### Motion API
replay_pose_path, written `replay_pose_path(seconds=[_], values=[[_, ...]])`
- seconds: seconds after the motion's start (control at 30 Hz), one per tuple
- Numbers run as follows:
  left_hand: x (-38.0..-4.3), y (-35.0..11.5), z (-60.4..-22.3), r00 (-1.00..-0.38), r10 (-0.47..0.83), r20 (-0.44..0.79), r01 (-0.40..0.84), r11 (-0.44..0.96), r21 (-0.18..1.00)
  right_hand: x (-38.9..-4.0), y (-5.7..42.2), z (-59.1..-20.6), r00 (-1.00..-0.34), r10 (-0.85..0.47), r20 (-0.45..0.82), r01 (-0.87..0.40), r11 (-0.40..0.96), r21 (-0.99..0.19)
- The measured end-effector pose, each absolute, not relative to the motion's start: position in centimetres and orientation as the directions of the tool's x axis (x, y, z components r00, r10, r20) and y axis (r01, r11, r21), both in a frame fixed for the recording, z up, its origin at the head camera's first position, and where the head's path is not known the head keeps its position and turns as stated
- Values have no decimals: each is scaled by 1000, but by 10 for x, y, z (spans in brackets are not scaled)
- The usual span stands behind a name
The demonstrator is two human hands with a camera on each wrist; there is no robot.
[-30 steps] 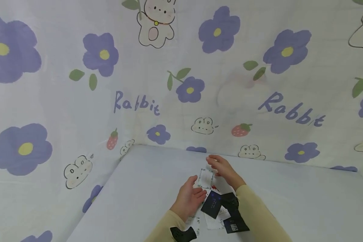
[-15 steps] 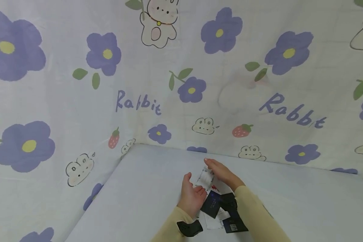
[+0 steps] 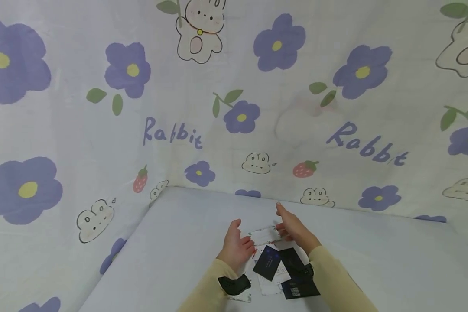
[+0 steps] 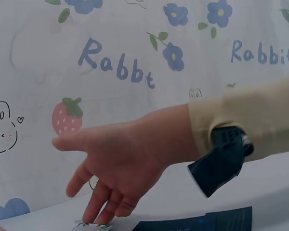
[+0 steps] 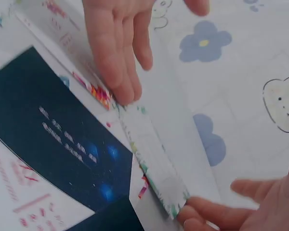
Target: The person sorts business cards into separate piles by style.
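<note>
A white card with a leafy green border (image 3: 264, 236) lies crosswise between my two hands. My left hand (image 3: 237, 248) is at its left end, fingers straight and thumb raised. In the right wrist view, left fingertips (image 5: 126, 94) touch one end of the card. At the other end, fingertips of my right hand (image 5: 241, 207) touch it, with the thumb held apart. In the left wrist view, my right hand (image 4: 120, 159) shows its palm, fingers pointing down. Nearer to me sits a dark blue card with small print (image 3: 268, 263), overlapping white cards.
More dark cards lie to the right, one with a QR code (image 3: 301, 289). A printed white card (image 3: 271, 287) is partly covered, and another pale card (image 3: 242, 296) shows under the left forearm. A patterned curtain (image 3: 218, 86) rises behind the white table (image 3: 179, 234).
The leafy-bordered card has turned from lengthwise to crosswise, looking curved midway. My hands came closer, then spread apart to its two ends. The dark cards have stayed in place.
</note>
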State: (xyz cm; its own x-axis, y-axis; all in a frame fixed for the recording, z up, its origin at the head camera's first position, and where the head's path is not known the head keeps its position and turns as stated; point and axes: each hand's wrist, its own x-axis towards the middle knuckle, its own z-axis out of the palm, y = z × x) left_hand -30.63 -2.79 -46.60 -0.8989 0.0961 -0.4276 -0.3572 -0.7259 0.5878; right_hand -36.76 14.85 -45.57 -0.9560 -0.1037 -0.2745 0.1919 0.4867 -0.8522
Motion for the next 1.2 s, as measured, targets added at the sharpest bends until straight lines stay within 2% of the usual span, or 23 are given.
replay_pose_path(seconds=[0.2, 0.4, 0.63, 0.93, 1.2], values=[[-308, -28, -464, -899, 124, -421, -396, -643, 656, -351, 151, -455, -960, -49, -276, 236, 389, -890], [-314, -31, -464, -903, 130, -410, -410, -545, 732, -340, 150, -459, -972, -5, -236, 223, 303, -926], [-316, -38, -471, -913, 151, -380, -401, -507, 763, -332, 153, -464, -972, 30, -234, 234, 255, -938], [-306, -54, -468, -930, 121, -347, -363, -439, 822, -311, 152, -458, -981, -40, -188, 176, 205, -963], [-310, -59, -472, -935, 184, -303, -354, -455, 817, -310, 148, -455, -985, -29, -172, 166, 138, -976]])
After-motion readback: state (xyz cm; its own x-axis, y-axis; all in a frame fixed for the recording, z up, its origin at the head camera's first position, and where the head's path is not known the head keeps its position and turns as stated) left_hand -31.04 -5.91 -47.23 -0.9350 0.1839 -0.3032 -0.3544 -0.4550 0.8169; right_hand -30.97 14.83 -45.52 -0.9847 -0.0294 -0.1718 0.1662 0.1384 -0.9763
